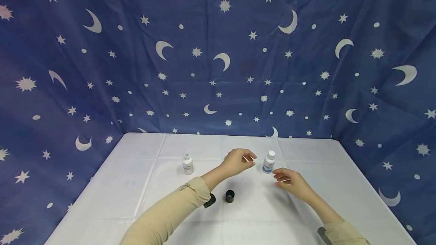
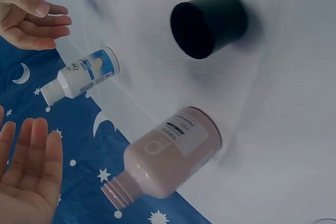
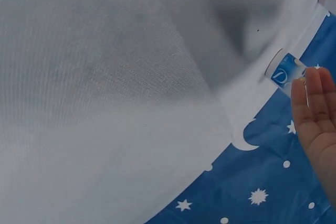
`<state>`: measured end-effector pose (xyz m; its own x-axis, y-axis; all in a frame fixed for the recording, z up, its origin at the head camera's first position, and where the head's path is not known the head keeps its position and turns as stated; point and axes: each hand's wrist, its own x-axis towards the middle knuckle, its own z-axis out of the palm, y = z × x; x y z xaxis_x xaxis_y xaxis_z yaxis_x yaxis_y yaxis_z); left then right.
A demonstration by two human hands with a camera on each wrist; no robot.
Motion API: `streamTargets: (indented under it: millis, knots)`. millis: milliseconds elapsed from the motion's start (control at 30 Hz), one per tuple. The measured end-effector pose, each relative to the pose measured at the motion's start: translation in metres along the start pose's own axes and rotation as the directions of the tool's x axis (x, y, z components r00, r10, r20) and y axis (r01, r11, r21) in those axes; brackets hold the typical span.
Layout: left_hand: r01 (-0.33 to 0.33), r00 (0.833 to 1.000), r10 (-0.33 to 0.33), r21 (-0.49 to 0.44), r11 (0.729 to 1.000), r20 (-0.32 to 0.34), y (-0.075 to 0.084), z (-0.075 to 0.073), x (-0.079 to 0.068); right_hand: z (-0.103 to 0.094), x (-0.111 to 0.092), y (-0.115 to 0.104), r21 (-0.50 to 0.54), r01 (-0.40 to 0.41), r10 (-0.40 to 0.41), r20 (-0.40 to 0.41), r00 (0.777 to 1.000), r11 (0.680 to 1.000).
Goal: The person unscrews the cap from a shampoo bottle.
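Observation:
A small white bottle with a blue label (image 1: 268, 164) and a white cap stands on the table between my two hands. Just left of it, my left hand (image 1: 239, 160) hovers with fingers loosely bent and nothing in them. My right hand (image 1: 290, 182) is at the bottle's near right side, its fingertips close to the lower part and holding nothing. A pink bottle (image 2: 170, 150) with a bare threaded neck stands close to my left hand in the left wrist view; in the head view the hand and forearm mostly hide it.
Another white bottle (image 1: 188, 165), its neck uncapped, stands to the left. A black cap (image 1: 229, 196) lies nearer me, and a dark object (image 1: 210, 200) shows partly behind my left sleeve. White cloth covers the table (image 1: 143, 188); a blue star-patterned curtain (image 1: 218, 67) surrounds it.

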<state>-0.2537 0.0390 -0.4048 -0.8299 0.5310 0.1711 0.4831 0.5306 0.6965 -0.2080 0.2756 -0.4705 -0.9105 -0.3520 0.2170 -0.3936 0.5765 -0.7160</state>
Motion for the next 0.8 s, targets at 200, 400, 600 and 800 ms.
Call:
streamTargets:
  millis: [200,400,600,800]
  knots:
    - [-0.013,0.999,0.014,0.027,1.0,-0.037,0.005,0.008,0.013,-0.002,0.006,0.011,0.066,0.099,-0.097,-0.039,0.995,0.993]
    - [-0.05,0.998,0.049,-0.012,0.999,-0.026,0.006,0.015,0.022,-0.002,0.008,0.015,-0.004,-0.062,0.062,-0.031,0.998,0.998]
    - [-0.074,0.996,0.073,-0.02,0.997,-0.052,0.007,0.019,0.036,-0.008,0.016,0.019,-0.037,-0.109,0.107,-0.061,0.992,0.993]
    - [-0.089,0.995,0.091,0.069,0.994,-0.031,0.011,0.021,0.052,-0.013,0.025,0.033,-0.06,-0.154,0.148,-0.086,0.985,0.986]
